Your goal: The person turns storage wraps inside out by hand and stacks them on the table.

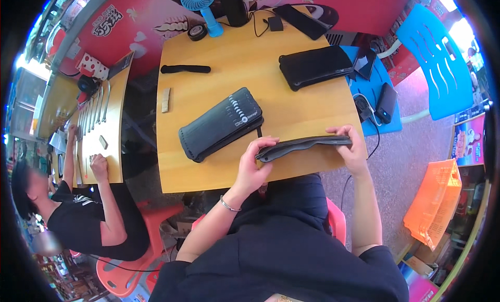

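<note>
Between my two hands, over the table's near edge, is a black folded pouch seen nearly edge-on. Its left end is pinched by my left hand, thumb below and fingers above. My right hand grips the other end. Just beyond my left hand, a similar black pouch with white printing lies slanted on the table. Another black pouch rests at the far right of the tabletop, its printing not visible from here.
The wooden table also bears a black strap, a small tan strip, a blue fan and a black flat case. Right are a blue chair and an orange crate. A person sits left.
</note>
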Demonstrator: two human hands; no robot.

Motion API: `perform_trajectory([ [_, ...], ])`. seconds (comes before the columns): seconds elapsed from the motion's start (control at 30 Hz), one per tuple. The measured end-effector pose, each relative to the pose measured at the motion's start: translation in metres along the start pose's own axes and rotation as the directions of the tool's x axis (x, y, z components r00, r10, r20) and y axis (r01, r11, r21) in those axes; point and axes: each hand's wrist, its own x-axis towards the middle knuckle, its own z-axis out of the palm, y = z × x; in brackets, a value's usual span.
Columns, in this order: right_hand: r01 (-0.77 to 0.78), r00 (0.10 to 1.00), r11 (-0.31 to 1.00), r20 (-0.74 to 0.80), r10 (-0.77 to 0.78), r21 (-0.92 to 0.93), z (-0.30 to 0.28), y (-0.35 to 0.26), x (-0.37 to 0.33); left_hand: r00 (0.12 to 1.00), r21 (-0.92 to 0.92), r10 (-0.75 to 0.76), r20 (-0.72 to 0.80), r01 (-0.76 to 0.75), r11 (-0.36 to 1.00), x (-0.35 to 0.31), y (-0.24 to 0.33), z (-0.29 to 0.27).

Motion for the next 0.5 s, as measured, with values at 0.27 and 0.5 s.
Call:
perform_trajectory([
  [0.27,0.007,0.999,0.999,-0.054,-0.005,0.034,0.011,0.006,-0.002,0.99,-0.017,-0.002,0.144,0.005,1.0,0.008,0.014,-0.002],
  [0.5,0.022,0.997,0.993,-0.074,-0.013,0.115,0.02,0.003,0.0,0.983,0.062,0.0,0.185,-0.012,0.998,0.008,0.013,-0.002],
])
